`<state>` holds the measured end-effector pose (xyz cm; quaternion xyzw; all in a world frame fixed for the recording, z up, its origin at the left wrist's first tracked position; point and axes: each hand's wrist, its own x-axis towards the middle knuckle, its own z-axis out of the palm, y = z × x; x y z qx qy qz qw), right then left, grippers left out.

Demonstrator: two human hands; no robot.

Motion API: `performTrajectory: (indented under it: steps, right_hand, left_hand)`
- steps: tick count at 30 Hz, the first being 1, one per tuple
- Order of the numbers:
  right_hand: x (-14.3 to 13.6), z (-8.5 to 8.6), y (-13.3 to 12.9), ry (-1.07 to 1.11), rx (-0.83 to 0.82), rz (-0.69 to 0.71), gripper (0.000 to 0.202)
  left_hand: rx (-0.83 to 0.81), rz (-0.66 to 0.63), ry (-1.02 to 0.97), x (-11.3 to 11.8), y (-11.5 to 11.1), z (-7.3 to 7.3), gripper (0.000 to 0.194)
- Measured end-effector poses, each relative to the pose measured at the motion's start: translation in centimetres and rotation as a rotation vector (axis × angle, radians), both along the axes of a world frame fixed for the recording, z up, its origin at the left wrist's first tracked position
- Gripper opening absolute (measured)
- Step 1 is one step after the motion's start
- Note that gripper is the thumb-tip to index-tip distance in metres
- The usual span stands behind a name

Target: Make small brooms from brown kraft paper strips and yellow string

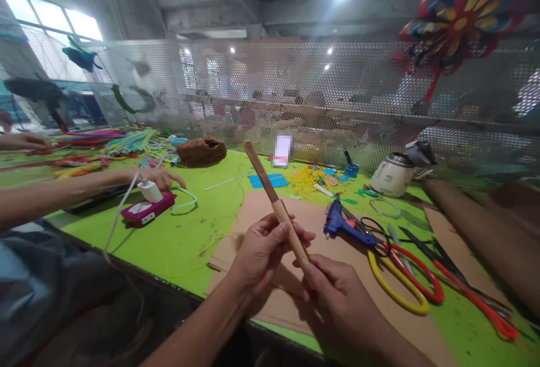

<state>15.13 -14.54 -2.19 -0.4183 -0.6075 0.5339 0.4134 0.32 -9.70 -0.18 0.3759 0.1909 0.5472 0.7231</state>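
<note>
Clock taken from the stick at centre, wearer at 6. Item: right hand [333,291], at 5 o'clock, thumb and curled fingers appearing to pinch the stick's near end. Item: left hand [270,243], at 6, pinching the pale section between thumb and fingertips. Item: two-toned stick [277,205], raised over a cardboard sheet [310,209], pale below, dark above, far end toward 11; both grips lie on the pale part, so opposed twisting could loosen the join, and a knock could tip the unsupported dark length. Item: scissors [417,306], yellow and red handles, at 4, near the right forearm; a careless sweep could drag them. Item: blue glue gun [346,226], just past 3, resting on the sheet; whether hot cannot be told, but if so, a rightward reach risks a burn. Item: purple power strip [147,210], at 9, white cord [120,209] trailing over the table edge, liable to snag a sleeve. Item: co-worker's hand [158,178], beyond it. Item: yellow scraps [310,184], at 2, loose, easily scattered.
</note>
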Motion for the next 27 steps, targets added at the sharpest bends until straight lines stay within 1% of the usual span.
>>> performTrajectory:
  steps: [3, 7, 9, 12, 15, 18, 21, 24, 27]
  right_hand:
    - [-0.12, -0.16, 0.12, 0.009, 0.004, -0.012, 0.034]
    - [-0.26, -0.44, 0.22, 0.049, -0.043, 0.033, 0.031]
    - [-0.32, -0.59, 0.22, 0.046, -0.038, 0.026, 0.032]
    - [-0.36, -0.73, 0.19, -0.003, 0.007, -0.035, 0.033]
    - [-0.31, -0.67, 0.21, -0.047, 0.030, -0.056, 0.034]
    - [-0.13, -0.53, 0.37, -0.145, 0.150, -0.123, 0.030]
    - [0.13, -0.60, 0.56, -0.276, 0.274, -0.194, 0.028]
    - [0.27, -0.75, 0.60, -0.352, 0.309, -0.206, 0.029]
    - [0.22, -0.68, 0.56, -0.383, 0.305, -0.179, 0.032]
  left_hand:
    - [-0.024, 0.028, 0.027, 0.11, 0.02, -0.09, 0.016]
    - [-0.052, 0.038, 0.071, 0.20, -0.16, -0.21, 0.020]
    - [-0.058, 0.034, 0.074, 0.26, -0.27, -0.18, 0.020]
    - [-0.057, 0.046, 0.042, 0.40, -0.39, -0.03, 0.021]
    - [-0.035, 0.051, -0.003, 0.50, -0.37, 0.05, 0.025]
    - [-0.029, 0.061, 0.003, 0.47, -0.20, -0.05, 0.024]
    - [-0.038, 0.127, 0.072, 0.35, 0.02, -0.20, 0.023]
    - [-0.046, 0.163, 0.111, 0.24, 0.13, -0.28, 0.024]
    - [-0.068, 0.156, 0.101, 0.14, 0.18, -0.33, 0.025]
